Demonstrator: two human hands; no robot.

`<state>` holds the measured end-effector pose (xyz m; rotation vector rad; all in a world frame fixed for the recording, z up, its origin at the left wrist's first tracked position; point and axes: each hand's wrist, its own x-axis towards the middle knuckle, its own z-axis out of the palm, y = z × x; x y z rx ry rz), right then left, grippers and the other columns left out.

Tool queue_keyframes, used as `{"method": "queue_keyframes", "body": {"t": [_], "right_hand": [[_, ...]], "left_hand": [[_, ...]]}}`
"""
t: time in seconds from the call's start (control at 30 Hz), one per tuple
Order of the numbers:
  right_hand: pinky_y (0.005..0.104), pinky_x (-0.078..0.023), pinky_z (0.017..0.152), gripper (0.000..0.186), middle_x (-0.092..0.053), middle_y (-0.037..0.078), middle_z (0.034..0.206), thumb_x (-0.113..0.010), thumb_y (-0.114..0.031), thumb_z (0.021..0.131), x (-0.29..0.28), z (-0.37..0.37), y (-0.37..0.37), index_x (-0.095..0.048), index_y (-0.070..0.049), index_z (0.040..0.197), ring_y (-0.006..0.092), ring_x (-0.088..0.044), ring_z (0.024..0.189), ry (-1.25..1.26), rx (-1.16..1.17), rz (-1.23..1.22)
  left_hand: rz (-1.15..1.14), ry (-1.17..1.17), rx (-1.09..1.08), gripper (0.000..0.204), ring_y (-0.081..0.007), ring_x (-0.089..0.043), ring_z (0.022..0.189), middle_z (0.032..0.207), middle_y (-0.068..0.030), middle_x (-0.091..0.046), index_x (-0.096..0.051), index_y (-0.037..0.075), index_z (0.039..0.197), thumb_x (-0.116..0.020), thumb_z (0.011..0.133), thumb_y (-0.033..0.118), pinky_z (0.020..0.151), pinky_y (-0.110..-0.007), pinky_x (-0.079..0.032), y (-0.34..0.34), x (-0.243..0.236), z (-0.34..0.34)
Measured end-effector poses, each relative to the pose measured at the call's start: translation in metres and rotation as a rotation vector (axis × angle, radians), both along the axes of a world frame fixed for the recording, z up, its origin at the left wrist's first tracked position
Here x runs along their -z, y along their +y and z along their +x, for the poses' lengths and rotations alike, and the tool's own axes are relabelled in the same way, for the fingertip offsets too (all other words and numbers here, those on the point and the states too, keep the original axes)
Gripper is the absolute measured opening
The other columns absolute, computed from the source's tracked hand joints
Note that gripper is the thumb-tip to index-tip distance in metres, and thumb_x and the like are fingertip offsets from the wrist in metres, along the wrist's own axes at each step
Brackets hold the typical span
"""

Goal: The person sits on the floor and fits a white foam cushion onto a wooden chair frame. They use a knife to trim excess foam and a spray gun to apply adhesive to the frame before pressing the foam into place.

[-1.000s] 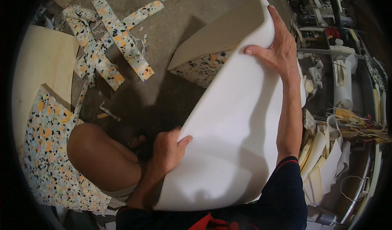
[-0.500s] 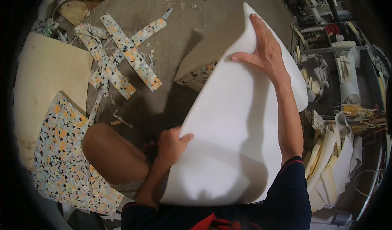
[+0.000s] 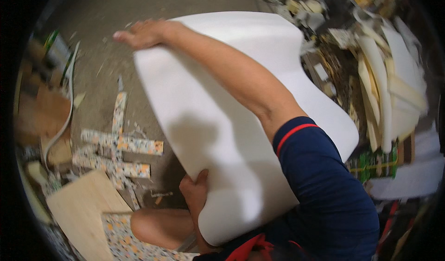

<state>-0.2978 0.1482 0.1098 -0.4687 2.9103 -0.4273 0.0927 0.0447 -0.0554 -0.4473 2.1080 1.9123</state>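
Note:
A large white sheet [image 3: 218, 117], smooth and flexible like foam, spreads in front of me with its surface bent in waves. My left hand [image 3: 194, 189] grips its near left edge, thumb on top and the other fingers hidden underneath. Stretched across the sheet, my right arm reaches its far left corner. There my right hand [image 3: 146, 34] lies over the edge with fingers extended outward and slightly blurred. What lies below the sheet is hidden.
Speckled foam strips [image 3: 139, 145] lie crossed on the concrete floor [image 3: 106, 75] at left. Near my bare knee are a pale board [image 3: 88, 210] and a speckled foam slab [image 3: 120, 228]. Foam offcuts [image 3: 384, 89] crowd the right side. A white cord [image 3: 69, 98] curves at far left.
My right hand has moved from the sheet's far right part to its far left corner. The sheet has swung round and spread wider, and the view has turned. My left hand keeps its grip.

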Motion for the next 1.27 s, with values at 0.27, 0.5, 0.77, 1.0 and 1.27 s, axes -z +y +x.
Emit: {"method": "queue_keyframes", "body": {"t": [0.27,0.5,0.77,1.0,1.27], "right_hand": [[0.0659,-0.005,0.120,0.081,-0.021,0.012,0.166,-0.012,-0.076,0.095,0.002,0.014,0.250,-0.034,-0.028,0.157,0.0318,-0.013,0.154,0.022,0.433,0.190],[0.0606,-0.013,0.121,0.098,-0.024,0.013,0.165,-0.019,-0.084,0.088,0.000,0.001,0.388,-0.034,-0.015,0.156,0.0316,-0.019,0.153,-0.060,0.735,0.167],[0.0412,-0.020,0.123,0.108,-0.026,0.022,0.162,-0.031,-0.084,0.088,-0.003,0.032,0.443,-0.029,0.000,0.155,0.0348,-0.025,0.151,-0.098,0.686,-0.136],[0.0410,-0.032,0.117,0.112,-0.032,0.030,0.157,-0.061,-0.072,0.083,-0.011,0.110,0.458,-0.026,0.006,0.154,0.0379,-0.035,0.146,0.000,0.645,-0.233],[0.0446,-0.051,0.096,0.110,-0.060,0.019,0.133,-0.051,-0.084,0.082,0.023,0.149,0.499,-0.044,0.006,0.145,0.0270,-0.061,0.117,-0.141,0.638,-0.916]], "left_hand": [[-0.062,-0.018,-0.098,0.025,-0.0169,-0.060,0.072,0.081,-0.0139,-0.070,-0.068,-0.012,0.095,-0.072,0.087,0.012,0.070,-0.034,-0.050,0.013,-0.009,0.001],[-0.062,0.027,-0.030,0.020,-0.0137,-0.062,0.078,0.089,-0.0099,-0.072,-0.067,-0.009,0.098,-0.072,0.089,0.009,0.073,-0.030,-0.050,0.004,-0.003,0.005],[0.005,-0.082,-0.054,0.022,-0.0157,-0.065,0.080,0.094,-0.0111,-0.073,-0.068,-0.007,0.103,-0.073,0.088,0.008,0.074,-0.031,-0.052,0.007,0.005,0.008],[0.232,-0.048,0.076,0.046,-0.0178,-0.063,0.101,0.117,-0.0105,-0.068,-0.063,-0.003,0.122,-0.070,0.094,0.033,0.089,-0.033,-0.050,-0.038,0.002,-0.039],[0.532,0.049,-0.007,0.081,-0.0265,-0.022,0.151,0.161,-0.0091,-0.033,-0.028,0.015,0.158,-0.033,0.099,0.070,0.120,-0.059,-0.013,-0.083,0.042,-0.234]]}}
